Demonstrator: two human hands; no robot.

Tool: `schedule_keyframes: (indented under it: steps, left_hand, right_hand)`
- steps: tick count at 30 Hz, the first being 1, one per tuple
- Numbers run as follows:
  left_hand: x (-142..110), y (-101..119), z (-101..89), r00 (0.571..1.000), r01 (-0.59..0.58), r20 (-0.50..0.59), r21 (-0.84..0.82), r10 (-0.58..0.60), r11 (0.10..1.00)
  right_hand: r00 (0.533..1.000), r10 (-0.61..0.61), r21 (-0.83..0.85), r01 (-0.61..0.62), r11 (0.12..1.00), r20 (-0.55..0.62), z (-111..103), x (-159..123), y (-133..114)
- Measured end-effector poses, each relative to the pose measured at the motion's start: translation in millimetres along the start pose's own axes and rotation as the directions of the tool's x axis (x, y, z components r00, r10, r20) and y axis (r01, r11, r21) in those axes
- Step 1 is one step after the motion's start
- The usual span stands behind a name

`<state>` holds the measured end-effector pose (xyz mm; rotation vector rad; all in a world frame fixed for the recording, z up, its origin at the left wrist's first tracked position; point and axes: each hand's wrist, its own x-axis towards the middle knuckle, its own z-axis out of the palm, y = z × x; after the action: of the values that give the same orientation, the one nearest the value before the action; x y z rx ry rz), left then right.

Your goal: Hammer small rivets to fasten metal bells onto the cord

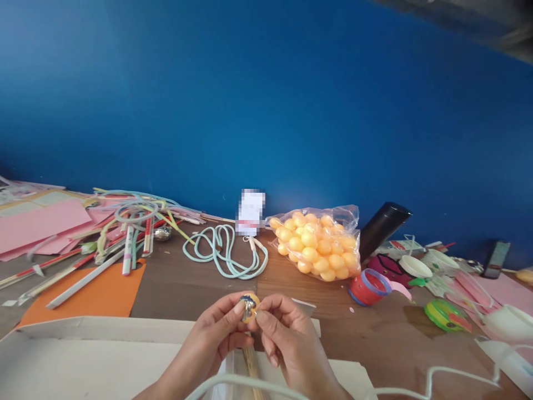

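Note:
Over the front edge of the table, my left hand (219, 333) pinches a small yellow-orange ball (253, 318) between thumb and fingers. A shiny silver, foil-like piece (249, 303) covers part of its face. My right hand (293, 339) meets it from the other side, thumb and forefinger pressed together at its edge; whatever is in that pinch is too small to make out. Beneath both hands lies a bundle of wooden sticks (251, 364). A pale cord (245, 381) crosses in front, close to the camera.
Behind lie a coiled light-blue lanyard (216, 250) and a clear bag of yellow balls (316, 244). Right stand a black bottle (383, 228), a red cup (368, 287) and a green tape roll (444, 315). Left are pink paper (41, 225), orange card (91, 291) and a white box lid (83, 361).

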<state>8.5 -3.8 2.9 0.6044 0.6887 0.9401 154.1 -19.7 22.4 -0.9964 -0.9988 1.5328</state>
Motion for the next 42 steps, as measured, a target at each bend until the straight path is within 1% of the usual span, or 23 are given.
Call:
schedule_keyframes:
  steps: [3, 9, 17, 25, 34, 42]
  left_hand:
    - [-1, -1, -1.3, 0.999, -0.013, 0.033, 0.004, 0.013, 1.000]
    - [-4, -1, -0.6, 1.000, -0.004, -0.020, 0.020, 0.005, 1.000]
    - [-4, 3, -0.5, 1.000, -0.021, -0.020, 0.080, 0.023, 0.997]
    - [-5, 3, 1.9, 0.997, -0.055, -0.039, 0.125, 0.060, 0.991]
    - [-6, 4, 2.6, 0.996, -0.067, -0.048, 0.146, 0.075, 0.987]
    - [-5, 3, 0.2, 0.997, -0.067, -0.035, 0.160, 0.073, 0.985]
  right_hand:
    - [0.999, 0.031, 0.101, -0.028, 0.995, -0.027, -1, -1, 9]
    - [0.998, 0.059, 0.176, -0.052, 0.983, -0.032, -3, -4, 17]
    - [0.996, 0.075, 0.164, -0.065, 0.984, -0.053, -1, -6, 16]
    - [0.993, 0.102, 0.195, -0.089, 0.977, -0.060, 2, -6, 13]
    - [0.993, 0.105, 0.209, -0.090, 0.974, -0.061, 2, -4, 11]
    - [0.993, 0.101, 0.196, -0.089, 0.977, -0.054, 2, -6, 12]
